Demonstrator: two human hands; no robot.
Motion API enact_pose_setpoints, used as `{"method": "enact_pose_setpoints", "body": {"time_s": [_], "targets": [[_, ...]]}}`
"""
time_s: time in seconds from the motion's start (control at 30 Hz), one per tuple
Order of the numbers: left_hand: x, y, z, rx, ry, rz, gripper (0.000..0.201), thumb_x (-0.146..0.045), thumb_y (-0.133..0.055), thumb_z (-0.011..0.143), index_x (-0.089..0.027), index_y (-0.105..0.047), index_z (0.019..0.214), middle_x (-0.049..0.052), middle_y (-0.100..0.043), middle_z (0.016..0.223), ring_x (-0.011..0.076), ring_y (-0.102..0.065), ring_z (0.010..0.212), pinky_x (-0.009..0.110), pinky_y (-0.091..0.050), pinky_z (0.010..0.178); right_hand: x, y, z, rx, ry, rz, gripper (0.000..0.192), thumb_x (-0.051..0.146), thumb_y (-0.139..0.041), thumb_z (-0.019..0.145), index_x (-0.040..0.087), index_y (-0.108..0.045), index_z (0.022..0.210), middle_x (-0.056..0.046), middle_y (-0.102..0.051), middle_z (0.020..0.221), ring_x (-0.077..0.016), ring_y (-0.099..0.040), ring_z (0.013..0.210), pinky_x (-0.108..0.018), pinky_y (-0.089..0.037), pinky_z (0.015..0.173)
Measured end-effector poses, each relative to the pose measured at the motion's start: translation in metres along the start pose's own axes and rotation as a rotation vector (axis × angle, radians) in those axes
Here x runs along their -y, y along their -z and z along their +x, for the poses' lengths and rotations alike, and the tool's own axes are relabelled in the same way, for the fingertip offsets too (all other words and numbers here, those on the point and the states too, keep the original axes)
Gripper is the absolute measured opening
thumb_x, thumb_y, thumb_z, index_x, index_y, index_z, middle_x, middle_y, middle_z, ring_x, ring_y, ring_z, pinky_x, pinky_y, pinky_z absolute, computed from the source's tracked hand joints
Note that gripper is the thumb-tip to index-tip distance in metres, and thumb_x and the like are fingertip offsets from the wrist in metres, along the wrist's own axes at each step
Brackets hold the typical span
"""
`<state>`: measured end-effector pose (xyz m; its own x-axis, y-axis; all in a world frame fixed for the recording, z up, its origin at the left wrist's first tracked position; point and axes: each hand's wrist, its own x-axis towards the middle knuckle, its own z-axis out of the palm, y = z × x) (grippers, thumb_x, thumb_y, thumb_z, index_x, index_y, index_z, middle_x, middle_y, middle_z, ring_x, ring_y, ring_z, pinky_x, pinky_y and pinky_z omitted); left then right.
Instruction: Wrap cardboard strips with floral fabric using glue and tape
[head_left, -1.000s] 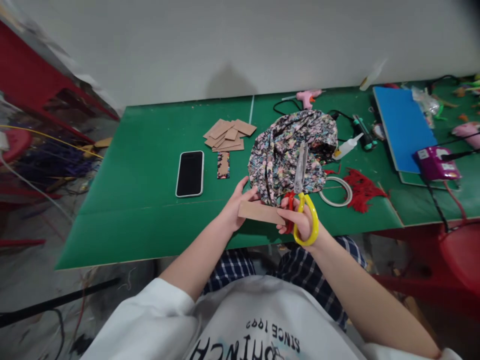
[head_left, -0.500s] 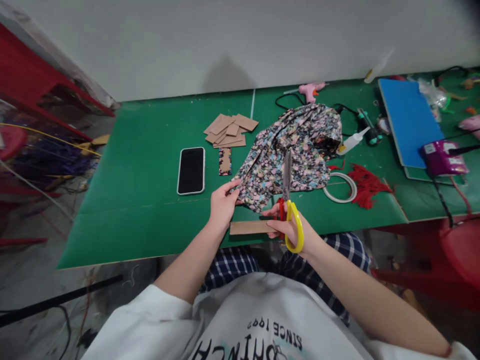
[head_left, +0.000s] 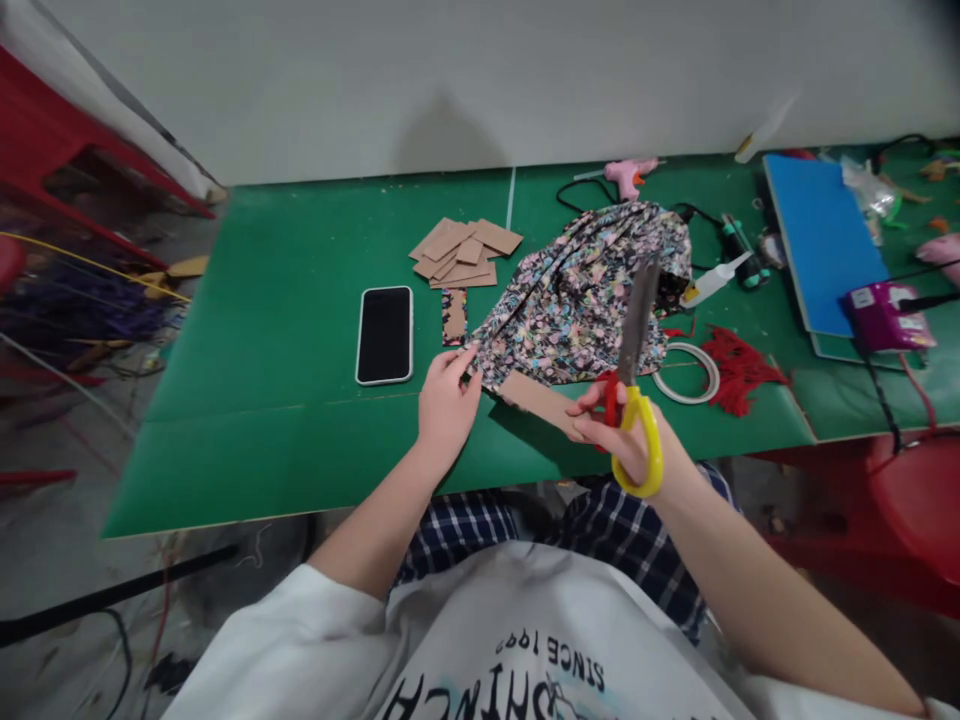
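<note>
A floral fabric (head_left: 570, 300) lies crumpled on the green table, its left corner under the fingers of my left hand (head_left: 448, 400), which are closed on that edge. My right hand (head_left: 626, 435) pinches a cardboard strip (head_left: 541, 402) between thumb and fingers. The same hand carries scissors (head_left: 637, 330) with one red and one yellow handle loop, blades pointing away from me. The strip's far end overlaps the fabric's near edge. A small cardboard piece with floral edging (head_left: 454, 318) lies just beyond my left hand.
Stacked cardboard pieces (head_left: 465, 252) lie behind the fabric-edged one, and a phone (head_left: 385, 335) to the left. On the right are a tape ring (head_left: 711, 385), red threads (head_left: 739, 370), a glue bottle (head_left: 716, 280), a pink glue gun (head_left: 626, 178) and a blue board (head_left: 821, 245).
My right hand has moved up and to the right with the scissors and cardboard strip. The strip is now slanted and reaches the fabric's edge. My left hand stays at the fabric corner.
</note>
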<state>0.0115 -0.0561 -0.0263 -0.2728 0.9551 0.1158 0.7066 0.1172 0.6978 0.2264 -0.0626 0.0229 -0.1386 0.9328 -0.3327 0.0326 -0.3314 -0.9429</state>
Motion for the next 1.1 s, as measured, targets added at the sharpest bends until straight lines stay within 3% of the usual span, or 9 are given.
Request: {"method": "enact_pose_setpoints", "body": {"time_s": [0.13, 0.23, 0.33, 0.57, 0.63, 0.7, 0.83, 0.97, 1.1], "targets": [[-0.01, 0.003, -0.022, -0.046, -0.21, 0.189, 0.034, -0.025, -0.051, 0.083, -0.02, -0.057, 0.117, 0.014, -0.044, 0.125, 0.0242, -0.053, 0.094, 0.041, -0.044, 0.084, 0.002, 0.021, 0.003, -0.1, 0.056, 0.067, 0.031, 0.025, -0.075, 0.056, 0.021, -0.051, 0.077, 0.001, -0.061, 0.075, -0.0154, -0.061, 0.062, -0.035, -0.054, 0.063], [-0.017, -0.005, -0.042, 0.17, -0.4, 0.06, 0.029, -0.023, -0.05, 0.084, -0.023, -0.061, 0.111, 0.012, -0.055, 0.116, 0.0293, -0.05, 0.107, 0.046, -0.037, 0.093, 0.002, 0.026, 0.003, -0.145, 0.057, 0.096, 0.032, 0.023, -0.075, 0.055, 0.021, -0.05, 0.075, 0.002, -0.059, 0.074, -0.0153, -0.062, 0.061, -0.036, -0.054, 0.064], [-0.02, -0.014, -0.059, 0.314, -0.425, -0.09, 0.03, -0.022, -0.051, 0.084, -0.023, -0.061, 0.112, 0.013, -0.058, 0.116, 0.0318, -0.048, 0.115, 0.049, -0.034, 0.097, 0.001, 0.02, 0.002, -0.125, 0.028, 0.025, 0.027, 0.025, -0.072, 0.059, 0.02, -0.052, 0.077, 0.0, -0.059, 0.078, -0.0152, -0.062, 0.067, -0.036, -0.054, 0.068], [-0.011, 0.002, -0.064, 0.294, -0.416, -0.119, 0.027, -0.02, -0.051, 0.083, -0.022, -0.062, 0.107, 0.009, -0.06, 0.116, 0.0262, -0.052, 0.112, 0.046, -0.036, 0.098, -0.005, -0.002, 0.008, -0.041, -0.01, -0.12, 0.027, 0.023, -0.069, 0.055, 0.02, -0.05, 0.074, 0.001, -0.056, 0.073, -0.0142, -0.057, 0.068, -0.031, -0.051, 0.066], [-0.006, 0.011, -0.055, 0.224, -0.311, -0.13, 0.022, -0.022, -0.049, 0.084, -0.02, -0.063, 0.1, 0.009, -0.063, 0.109, 0.0231, -0.056, 0.104, 0.043, -0.041, 0.093, -0.004, -0.007, 0.011, 0.02, 0.022, -0.263, 0.022, 0.022, -0.065, 0.057, 0.019, -0.051, 0.074, 0.002, -0.057, 0.072, -0.0131, -0.056, 0.066, -0.03, -0.049, 0.066], [-0.003, 0.016, -0.042, 0.208, -0.077, -0.239, 0.022, -0.027, -0.047, 0.085, -0.019, -0.059, 0.102, 0.007, -0.065, 0.096, 0.0186, -0.061, 0.088, 0.036, -0.049, 0.08, -0.002, -0.012, 0.013, 0.08, 0.062, -0.404, 0.018, 0.021, -0.06, 0.061, 0.019, -0.051, 0.076, 0.002, -0.058, 0.074, -0.0118, -0.054, 0.065, -0.028, -0.047, 0.066], [-0.004, 0.012, -0.018, 0.322, 0.323, -0.618, 0.053, -0.033, -0.059, 0.078, -0.021, -0.037, 0.124, -0.001, -0.062, 0.074, 0.0131, -0.062, 0.061, 0.023, -0.05, 0.052, 0.003, -0.024, 0.016, 0.14, 0.093, -0.491, 0.015, 0.018, -0.056, 0.062, 0.02, -0.049, 0.075, 0.004, -0.055, 0.072, -0.0095, -0.049, 0.059, -0.025, -0.044, 0.061], [-0.01, 0.006, -0.005, 0.291, 0.429, -0.749, 0.054, -0.02, -0.065, 0.071, -0.019, -0.041, 0.12, -0.006, -0.055, 0.061, 0.0109, -0.06, 0.053, 0.022, -0.051, 0.051, 0.001, -0.032, 0.02, 0.123, 0.037, -0.516, 0.01, 0.017, -0.051, 0.065, 0.021, -0.047, 0.073, 0.005, -0.052, 0.067, -0.0087, -0.048, 0.055, -0.024, -0.044, 0.058], [-0.013, 0.008, -0.004, 0.285, 0.496, -0.8, 0.049, -0.014, -0.065, 0.07, -0.019, -0.044, 0.114, -0.007, -0.054, 0.059, 0.0099, -0.06, 0.053, 0.023, -0.054, 0.054, -0.002, -0.035, 0.02, 0.203, -0.081, -0.423, 0.012, 0.015, -0.051, 0.067, 0.02, -0.045, 0.076, 0.003, -0.053, 0.072, -0.008, -0.051, 0.056, -0.023, -0.047, 0.057]]}}
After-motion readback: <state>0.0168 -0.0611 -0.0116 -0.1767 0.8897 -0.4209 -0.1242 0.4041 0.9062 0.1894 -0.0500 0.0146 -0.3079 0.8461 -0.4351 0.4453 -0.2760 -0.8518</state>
